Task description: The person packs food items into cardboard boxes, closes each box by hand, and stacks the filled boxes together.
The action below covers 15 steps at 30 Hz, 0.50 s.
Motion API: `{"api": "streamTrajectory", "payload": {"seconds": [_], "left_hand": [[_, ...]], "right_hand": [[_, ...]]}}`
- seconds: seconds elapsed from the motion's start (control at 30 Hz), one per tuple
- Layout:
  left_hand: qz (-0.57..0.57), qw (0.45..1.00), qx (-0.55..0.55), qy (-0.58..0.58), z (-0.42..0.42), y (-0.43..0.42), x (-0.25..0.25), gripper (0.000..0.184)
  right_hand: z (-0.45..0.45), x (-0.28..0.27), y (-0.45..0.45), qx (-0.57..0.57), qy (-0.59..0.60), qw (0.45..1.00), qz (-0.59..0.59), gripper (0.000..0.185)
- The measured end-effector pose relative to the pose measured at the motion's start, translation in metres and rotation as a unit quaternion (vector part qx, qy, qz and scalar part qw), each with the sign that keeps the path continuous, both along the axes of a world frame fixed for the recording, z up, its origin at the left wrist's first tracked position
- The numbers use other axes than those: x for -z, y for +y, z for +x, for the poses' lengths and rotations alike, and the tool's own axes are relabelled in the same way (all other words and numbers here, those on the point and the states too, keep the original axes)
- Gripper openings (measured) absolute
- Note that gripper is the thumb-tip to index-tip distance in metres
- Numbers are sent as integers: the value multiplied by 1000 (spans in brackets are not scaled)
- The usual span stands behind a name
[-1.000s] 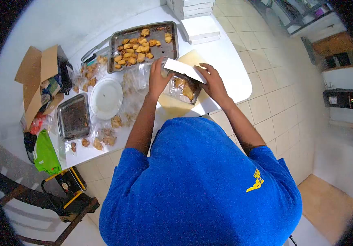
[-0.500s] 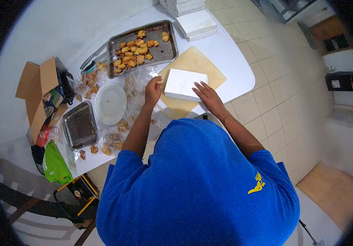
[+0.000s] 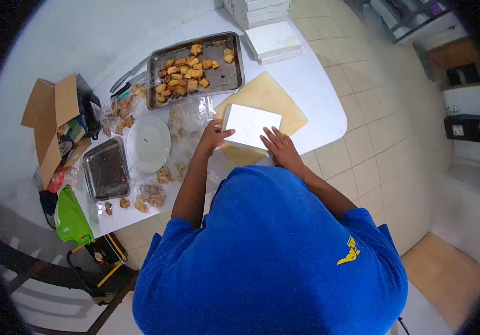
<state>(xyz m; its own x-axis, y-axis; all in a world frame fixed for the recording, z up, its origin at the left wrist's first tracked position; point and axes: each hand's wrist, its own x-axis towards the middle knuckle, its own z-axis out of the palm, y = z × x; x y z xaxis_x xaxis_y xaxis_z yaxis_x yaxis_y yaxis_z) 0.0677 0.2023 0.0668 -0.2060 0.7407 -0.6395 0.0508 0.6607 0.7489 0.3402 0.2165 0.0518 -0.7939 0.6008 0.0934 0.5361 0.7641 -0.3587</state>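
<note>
A closed white box (image 3: pixel 254 124) lies on the yellowish cutting board (image 3: pixel 281 100) near the table's front edge. At the box's left side is my left hand (image 3: pixel 214 138), thumb on the lid and fingers along the side. My right hand (image 3: pixel 282 148) rests on the lid's front right corner with its fingers spread. The food inside the box is hidden by the lid. Behind and to the left, a dark baking tray (image 3: pixel 226 75) holds several browned food pieces (image 3: pixel 192 72).
Plastic bags of food (image 3: pixel 153 192) and a white plate (image 3: pixel 148 144) lie left of the board. Further left are a smaller tray (image 3: pixel 106 170), a cardboard box (image 3: pixel 46 134) and a green bag (image 3: pixel 71 219). White boxes (image 3: pixel 273 40) are stacked at the back.
The open lid has come down over the food and the box is now closed. My left hand has since moved in against its left side, and my right hand stays on its right.
</note>
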Motion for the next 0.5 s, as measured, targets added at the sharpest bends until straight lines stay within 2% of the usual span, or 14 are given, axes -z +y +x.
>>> {"api": "streamTrajectory", "payload": {"seconds": [0.1,0.2,0.3,0.37,0.5], "left_hand": [[68,997,-9,44,2,-2,14,71],[85,995,-44,1,9,-7,11,57],[3,997,-75,-5,10,-11,14,49],[15,997,-75,-14,10,-12,18,49],[-17,994,-112,8,16,-14,15,49]], "right_hand": [[4,7,12,-15,7,1000,-12,72],[8,2,21,-20,20,998,-53,71],[9,-7,33,-31,-3,997,-64,70],[10,-7,41,-50,14,996,-70,68],[11,11,53,-47,107,991,-63,61]]}}
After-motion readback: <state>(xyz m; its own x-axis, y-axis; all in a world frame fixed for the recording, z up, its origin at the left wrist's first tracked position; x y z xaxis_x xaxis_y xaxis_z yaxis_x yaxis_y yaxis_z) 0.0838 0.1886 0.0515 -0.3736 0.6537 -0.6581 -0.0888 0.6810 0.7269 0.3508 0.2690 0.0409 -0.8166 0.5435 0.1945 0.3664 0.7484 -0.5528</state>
